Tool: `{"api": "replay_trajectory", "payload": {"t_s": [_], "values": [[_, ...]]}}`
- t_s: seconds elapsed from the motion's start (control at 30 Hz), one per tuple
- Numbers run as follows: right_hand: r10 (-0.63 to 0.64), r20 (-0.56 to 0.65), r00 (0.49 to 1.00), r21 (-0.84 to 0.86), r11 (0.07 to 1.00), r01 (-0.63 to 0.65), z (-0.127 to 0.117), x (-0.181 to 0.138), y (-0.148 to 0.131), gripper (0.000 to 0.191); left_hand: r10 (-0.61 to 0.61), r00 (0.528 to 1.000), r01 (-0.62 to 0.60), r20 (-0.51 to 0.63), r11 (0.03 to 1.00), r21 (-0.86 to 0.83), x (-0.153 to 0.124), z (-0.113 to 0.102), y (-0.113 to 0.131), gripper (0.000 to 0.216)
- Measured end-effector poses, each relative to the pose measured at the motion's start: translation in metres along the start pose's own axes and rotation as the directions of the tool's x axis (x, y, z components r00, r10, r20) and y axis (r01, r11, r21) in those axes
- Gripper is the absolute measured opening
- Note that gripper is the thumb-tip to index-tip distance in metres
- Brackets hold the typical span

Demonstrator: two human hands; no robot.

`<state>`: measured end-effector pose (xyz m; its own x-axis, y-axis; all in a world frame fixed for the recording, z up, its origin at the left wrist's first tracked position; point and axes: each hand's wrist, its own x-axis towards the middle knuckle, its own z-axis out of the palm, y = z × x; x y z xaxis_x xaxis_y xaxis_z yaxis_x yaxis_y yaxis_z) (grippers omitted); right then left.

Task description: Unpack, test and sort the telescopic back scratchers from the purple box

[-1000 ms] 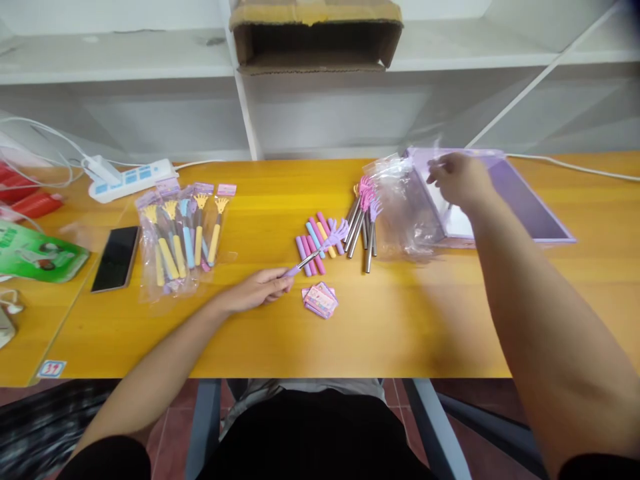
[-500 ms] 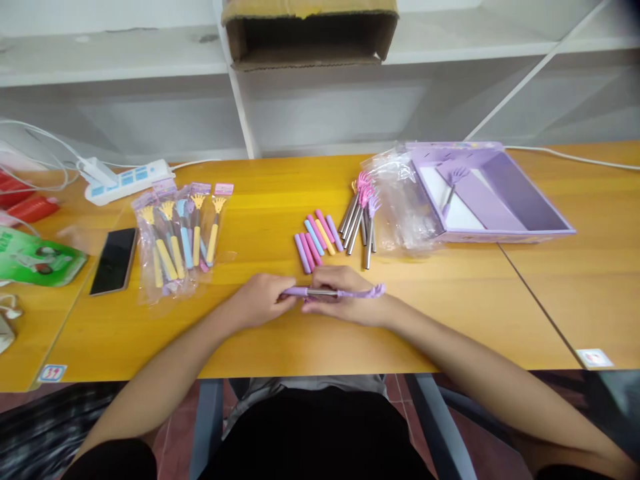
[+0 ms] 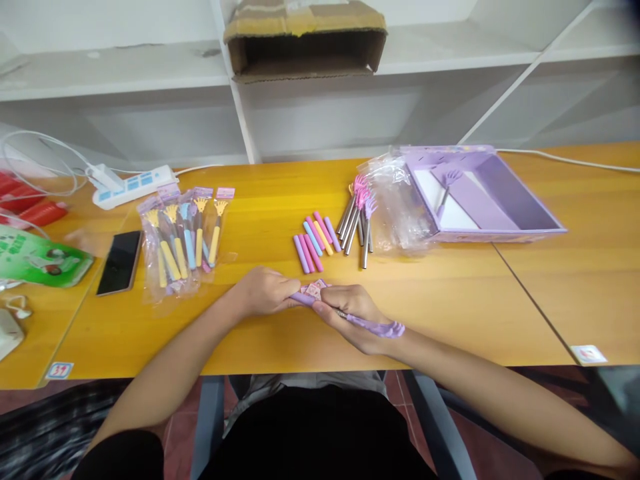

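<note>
Near the table's front edge, both hands grip one purple back scratcher (image 3: pixel 375 326), tilted with its claw end lower right. My left hand (image 3: pixel 267 291) is closed round the end of its purple handle. My right hand (image 3: pixel 353 313) wraps the metal shaft where it meets the handle, hiding part of it. A small pink and white printed piece (image 3: pixel 314 289) shows between the hands, behind the handle; what it is I cannot make out. Just beyond lie loose coloured handle tubes (image 3: pixel 320 233) in two groups. To their right are metal-shafted back scratcher heads (image 3: pixel 361 220) in pink, purple and yellow.
Bagged back scratchers (image 3: pixel 185 243) lie at left beside a black phone (image 3: pixel 119 262) and a white power strip (image 3: pixel 135 188). Clear plastic bags (image 3: pixel 397 207) touch a purple box (image 3: pixel 505 235) holding one purple scratcher head. A cardboard box (image 3: pixel 305 57) sits on the shelf.
The scratcher has tilted, its claw end swinging down and right. My right hand has turned and closed over the shaft. The printed piece now shows between my hands. The camera view shifted slightly.
</note>
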<state>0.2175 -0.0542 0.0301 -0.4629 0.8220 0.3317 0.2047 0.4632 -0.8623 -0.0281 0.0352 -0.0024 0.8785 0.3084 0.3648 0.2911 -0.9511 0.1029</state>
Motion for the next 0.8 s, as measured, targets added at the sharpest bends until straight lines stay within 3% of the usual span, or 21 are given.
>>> {"api": "replay_trajectory", "payload": {"t_s": [0.4,0.63,0.8], "values": [[-0.060,-0.006,0.998,-0.127,0.990,0.058,-0.001,-0.011,0.001,0.043,0.063,0.997,-0.065,-0.037,0.996,-0.058,0.004,-0.006,-0.001,0.055],[-0.091,-0.012,0.996,-0.179,0.980,0.088,-0.003,-0.015,-0.006,0.043,0.055,0.998,-0.055,-0.005,0.994,-0.098,-0.001,-0.004,-0.004,0.047],[-0.079,-0.009,0.997,-0.189,0.979,0.076,-0.006,-0.020,-0.013,0.042,0.031,0.997,-0.024,0.064,0.994,-0.106,-0.003,-0.004,-0.002,0.054]]}}
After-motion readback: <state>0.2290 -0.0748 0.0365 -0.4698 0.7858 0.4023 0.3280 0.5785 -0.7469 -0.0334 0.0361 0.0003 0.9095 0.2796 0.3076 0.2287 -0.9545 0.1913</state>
